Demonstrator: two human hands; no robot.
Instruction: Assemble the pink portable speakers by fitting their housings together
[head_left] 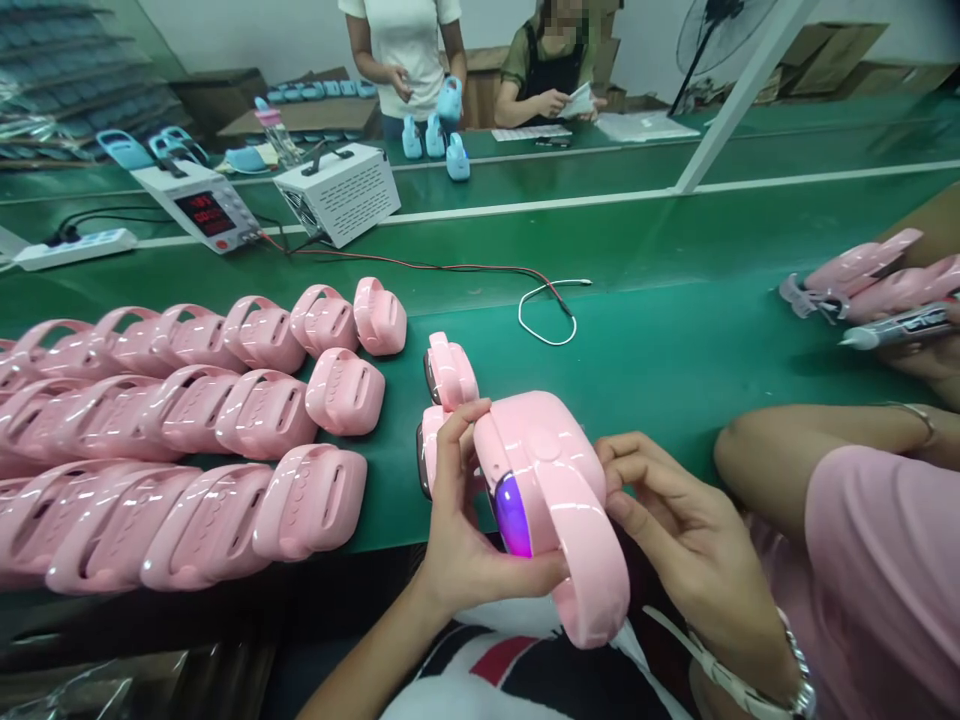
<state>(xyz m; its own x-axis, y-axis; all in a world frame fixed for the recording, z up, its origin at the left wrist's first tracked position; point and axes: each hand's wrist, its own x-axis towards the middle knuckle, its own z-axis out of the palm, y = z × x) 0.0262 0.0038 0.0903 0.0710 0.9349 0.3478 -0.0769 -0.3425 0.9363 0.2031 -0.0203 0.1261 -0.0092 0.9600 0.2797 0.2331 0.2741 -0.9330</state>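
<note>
A glossy pink device (pixel 534 440) with a looped carry handle is tilted in front of me, and an oval panel on its left side glows purple. My left hand (pixel 469 535) wraps around that side, thumb below the panel and fingers at the top. Against the device's right edge, the thumb and bent fingers of my right hand (pixel 675 535) are pressed close together; whatever lies beneath the fingertips is hidden. Just behind my left fingers, two similar pink devices with dark panels (pixel 453 372) stand on the green table (pixel 645 340).
Rows of pink devices (pixel 259 410) fill the table's left. A red-and-black wire (pixel 450 266) runs from a power supply (pixel 206 208) to a white cable loop (pixel 551 342). At right, a neighbour's hand holds a tube (pixel 904 325). Two people work across the table near blue devices (pixel 457 157).
</note>
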